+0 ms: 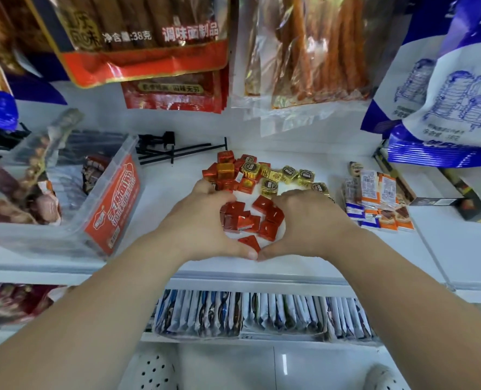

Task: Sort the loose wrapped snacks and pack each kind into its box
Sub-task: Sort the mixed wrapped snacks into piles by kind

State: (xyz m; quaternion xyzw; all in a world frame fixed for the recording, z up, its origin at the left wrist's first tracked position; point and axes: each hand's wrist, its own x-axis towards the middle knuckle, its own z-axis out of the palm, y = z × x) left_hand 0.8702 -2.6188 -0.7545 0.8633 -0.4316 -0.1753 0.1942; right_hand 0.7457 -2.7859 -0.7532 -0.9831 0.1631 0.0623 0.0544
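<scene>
On the white shelf (pixel 160 249) my left hand (pixel 202 220) and my right hand (pixel 309 220) cup a cluster of red foil-wrapped cubes (pixel 250 218) between them. The thumbs meet at the front and the fingers curve round the cluster's far side. Behind the hands lies a loose heap of more red cubes (pixel 228 170). Gold-wrapped pieces (pixel 290 174) are spread to its right. Flat orange, white and blue wrapped bars (pixel 377 198) lie in a pile at the right.
A clear plastic tub (pixel 112 198) with a red label holds wrapped snacks at the left. A dark open carton (pixel 442 201) stands at the right. Hanging snack bags (pixel 149 38) crowd the top. Black plastic hooks (pixel 166 147) lie at the back. Packets fill the lower shelf (pixel 262 313).
</scene>
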